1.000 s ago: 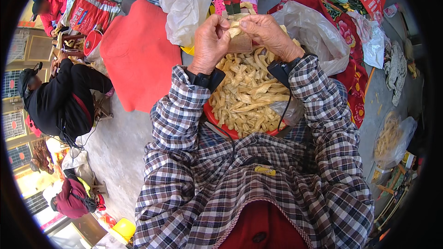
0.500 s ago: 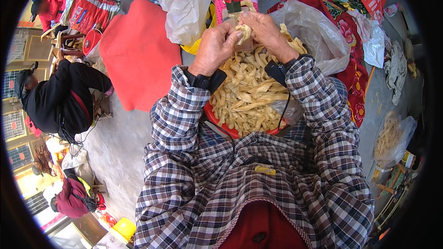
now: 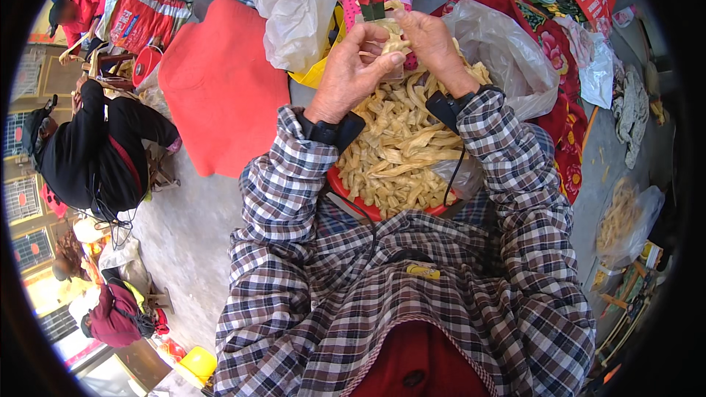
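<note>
On my remote feed, a bunched strip (image 3: pixel 396 45), pinched by the right hand (image 3: pixel 434 40), sits just beyond the thumb of the left hand (image 3: pixel 351 72), past the pile (image 3: pixel 397 158); whether the left fingers grip, I cannot tell

- We saw one pale-yellow strip (image 3: pixel 397 43), bunched and folded, at upper centre.
- We saw similar strips (image 3: pixel 397 153) heaped loosely, curled and twisted, at centre.

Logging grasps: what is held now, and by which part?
A pale yellow strip, near its bunched part, in the right hand; whether the left hand grips, unclear.
</note>
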`<state>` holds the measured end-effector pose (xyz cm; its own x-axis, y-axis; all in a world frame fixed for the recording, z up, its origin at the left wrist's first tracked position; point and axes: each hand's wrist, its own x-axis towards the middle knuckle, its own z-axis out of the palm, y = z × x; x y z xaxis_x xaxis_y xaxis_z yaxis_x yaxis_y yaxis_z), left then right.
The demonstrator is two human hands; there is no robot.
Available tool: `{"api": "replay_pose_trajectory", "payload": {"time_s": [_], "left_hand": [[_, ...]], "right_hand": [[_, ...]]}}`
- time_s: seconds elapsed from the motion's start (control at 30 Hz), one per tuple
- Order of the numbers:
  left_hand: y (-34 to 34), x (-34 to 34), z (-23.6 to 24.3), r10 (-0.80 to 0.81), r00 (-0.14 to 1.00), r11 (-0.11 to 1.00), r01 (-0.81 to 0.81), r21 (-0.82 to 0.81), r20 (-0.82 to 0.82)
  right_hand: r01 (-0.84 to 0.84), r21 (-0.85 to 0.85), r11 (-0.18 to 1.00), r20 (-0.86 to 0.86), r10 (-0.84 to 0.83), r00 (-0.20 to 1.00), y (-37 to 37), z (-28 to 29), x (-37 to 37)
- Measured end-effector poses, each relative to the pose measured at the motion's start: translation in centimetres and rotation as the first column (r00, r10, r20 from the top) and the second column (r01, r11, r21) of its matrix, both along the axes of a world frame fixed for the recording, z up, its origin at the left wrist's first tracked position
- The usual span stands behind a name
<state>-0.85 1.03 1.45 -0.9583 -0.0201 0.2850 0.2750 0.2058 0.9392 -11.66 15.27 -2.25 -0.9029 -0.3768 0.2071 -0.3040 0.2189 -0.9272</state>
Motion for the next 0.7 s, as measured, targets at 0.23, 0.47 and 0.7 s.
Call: {"api": "replay_pose_trajectory", "payload": {"time_s": [0.23, 0.47, 0.7], "left_hand": [[0.4, -1.0, -2.1, 0.067, 0.994, 0.995, -0.073, -0.064, -0.086], [0.9, 0.9, 0.1, 0.077, 0.995, 0.985, -0.085, -0.149, -0.059], [0.1, 0.0, 0.1, 0.116, 0.993, 0.992, -0.115, 0.053, -0.034]], "right_hand": [[-0.107, 0.011, 0.994, -0.134, 0.108, 0.985, -0.4, 1.3, 2.1], [-0.031, 0.048, 0.998, -0.168, 0.039, 0.985, 0.2, 2.2, 1.2], [-0.059, -0.066, 0.996, -0.032, 0.057, 0.998, 0.5, 1.3, -0.5]]}}
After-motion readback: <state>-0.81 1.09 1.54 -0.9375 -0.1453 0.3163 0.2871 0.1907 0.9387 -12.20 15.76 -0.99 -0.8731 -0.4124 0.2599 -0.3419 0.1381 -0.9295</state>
